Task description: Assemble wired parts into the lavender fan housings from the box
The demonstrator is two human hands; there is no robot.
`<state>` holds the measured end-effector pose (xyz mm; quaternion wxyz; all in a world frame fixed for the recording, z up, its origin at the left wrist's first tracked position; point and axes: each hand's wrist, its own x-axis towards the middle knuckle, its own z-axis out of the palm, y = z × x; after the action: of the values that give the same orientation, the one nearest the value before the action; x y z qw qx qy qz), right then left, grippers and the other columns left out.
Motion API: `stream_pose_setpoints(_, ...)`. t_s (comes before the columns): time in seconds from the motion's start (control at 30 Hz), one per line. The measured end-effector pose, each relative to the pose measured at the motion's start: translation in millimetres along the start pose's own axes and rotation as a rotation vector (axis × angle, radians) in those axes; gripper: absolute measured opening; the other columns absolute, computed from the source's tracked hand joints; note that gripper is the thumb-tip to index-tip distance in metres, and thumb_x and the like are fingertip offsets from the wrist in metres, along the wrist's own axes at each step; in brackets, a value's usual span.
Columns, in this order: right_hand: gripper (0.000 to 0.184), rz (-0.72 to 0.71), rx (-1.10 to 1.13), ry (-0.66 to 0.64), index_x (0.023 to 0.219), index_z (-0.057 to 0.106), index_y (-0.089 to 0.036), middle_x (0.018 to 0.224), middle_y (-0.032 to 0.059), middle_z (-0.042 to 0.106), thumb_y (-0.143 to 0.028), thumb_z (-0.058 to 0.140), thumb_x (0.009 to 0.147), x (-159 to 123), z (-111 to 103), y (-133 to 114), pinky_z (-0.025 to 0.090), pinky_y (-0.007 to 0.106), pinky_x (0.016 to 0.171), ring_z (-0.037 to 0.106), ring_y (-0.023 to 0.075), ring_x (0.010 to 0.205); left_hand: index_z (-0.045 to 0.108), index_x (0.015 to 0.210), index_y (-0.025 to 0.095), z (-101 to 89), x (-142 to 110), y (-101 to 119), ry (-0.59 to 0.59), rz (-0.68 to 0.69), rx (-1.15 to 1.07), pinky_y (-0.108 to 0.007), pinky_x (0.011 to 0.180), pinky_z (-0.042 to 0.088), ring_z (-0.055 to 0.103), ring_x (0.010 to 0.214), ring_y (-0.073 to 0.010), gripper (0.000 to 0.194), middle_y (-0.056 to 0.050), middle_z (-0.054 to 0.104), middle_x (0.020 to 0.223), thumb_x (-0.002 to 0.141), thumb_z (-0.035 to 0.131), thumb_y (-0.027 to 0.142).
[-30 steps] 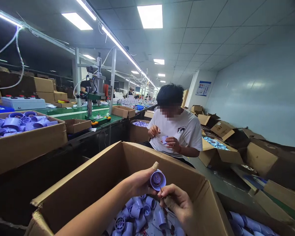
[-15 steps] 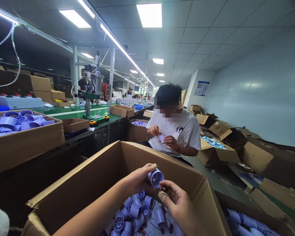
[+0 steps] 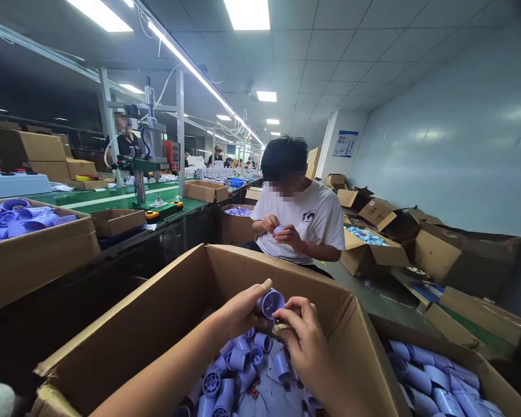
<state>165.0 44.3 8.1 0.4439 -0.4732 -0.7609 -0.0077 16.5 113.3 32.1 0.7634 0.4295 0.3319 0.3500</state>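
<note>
Purple cup [image 3: 272,303] sits in left grip [image 3: 244,306]; poster [image 3: 346,144] shows blurred characters [image 3: 342,139].

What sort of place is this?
Probably a factory assembly area. An upright machine, perhaps a press, stands at a long green workbench, and cardboard boxes hold heaps of near-identical purple cylindrical parts.

The cup [image 3: 271,302] is plain lilac, as are the loose cups [image 3: 237,360]; the part [image 3: 278,320] is nearly black. The tape [image 3: 266,285] is beige, the box [image 3: 151,330] plain brown, the wires [image 3: 254,394] red. The shirt [image 3: 327,226] is white with a black print [image 3: 308,216], the table [image 3: 89,196] green with a whitish stripe [image 3: 113,197], the poster [image 3: 346,143] blue and white.
</note>
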Motion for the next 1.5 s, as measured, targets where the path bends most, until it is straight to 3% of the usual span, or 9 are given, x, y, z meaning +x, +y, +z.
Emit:
stream_pose_setpoints(0.17,0.026,-0.038,-0.085,0.079,0.1,0.068,-0.026,0.097,0.0064,0.05,-0.015,0.049,0.086,-1,6,9,0.05,0.033,0.071,0.05,0.0194,0.082,0.051,0.08,0.018,4.3,-4,-1,-0.06,-0.009,0.059,-0.018,0.043,0.034,0.05,0.05,-0.0077,0.045,0.005,0.052,0.063,0.07,0.068,0.059)
stream_pose_setpoints(0.37,0.02,0.022,-0.152,0.213,0.09,0.073,-0.029,0.097,0.0054,0.048,-0.018,0.059,0.081,0,16,12,0.049,0.033,0.071,0.048,0.0204,0.086,0.054,0.08,0.017,11.4,-9,-1,-0.112,-0.021,0.04,-0.018,0.044,0.036,0.05,0.052,-0.0075,0.043,0.004,0.053,0.063,0.072,0.067,0.057)
stream_pose_setpoints(0.6,0.02,0.099,-0.144,0.15,0.09,0.074,-0.03,0.091,0.0052,0.055,-0.02,0.061,0.08,1,16,4,0.05,0.034,0.071,0.051,0.0203,0.08,0.056,0.072,0.014,11.3,-5,-5,-0.138,-0.024,0.012,-0.019,0.046,0.034,0.046,0.049,-0.007,0.046,0.003,0.052,0.058,0.07,0.067,0.059)
stream_pose_setpoints(0.83,0.022,0.165,-0.032,0.216,0.084,0.072,-0.024,0.091,0.0061,0.059,-0.016,0.051,0.083,0,21,-3,0.05,0.033,0.074,0.058,0.0198,0.083,0.055,0.071,0.014,12.4,-5,-6,-0.144,0.035,-0.006,-0.02,0.047,0.034,0.047,0.052,-0.0084,0.045,0.003,0.052,0.059,0.065,0.071,0.056)
stream_pose_setpoints(1.03,0.019,0.183,-0.026,0.288,0.086,0.069,-0.022,0.091,0.0059,0.062,-0.024,0.05,0.087,-2,24,-7,0.051,0.03,0.073,0.061,0.0188,0.082,0.053,0.072,0.016,12.5,-5,-5,-0.118,0.054,0.023,-0.021,0.049,0.035,0.046,0.053,-0.0091,0.046,0.004,0.051,0.059,0.065,0.069,0.058)
stream_pose_setpoints(1.3,0.032,0.096,-0.294,0.261,0.094,0.07,-0.021,0.1,0.0108,0.065,-0.031,0.04,0.094,-5,29,-2,0.049,0.037,0.075,0.06,0.0235,0.086,0.051,0.071,0.017,14.6,-5,-8,-0.062,0.105,-0.006,-0.021,0.053,0.032,0.046,0.054,-0.009,0.045,0.005,0.049,0.059,0.066,0.068,0.058)
stream_pose_setpoints(1.5,0.037,0.106,-0.318,0.298,0.093,0.068,-0.021,0.103,0.0132,0.065,-0.035,0.034,0.095,-3,36,-1,0.049,0.04,0.077,0.059,0.0256,0.091,0.053,0.081,0.017,13.5,1,-17,0.053,0.2,-0.035,-0.023,0.06,0.034,0.048,0.061,-0.0104,0.049,0.006,0.052,0.065,0.063,0.071,0.058)
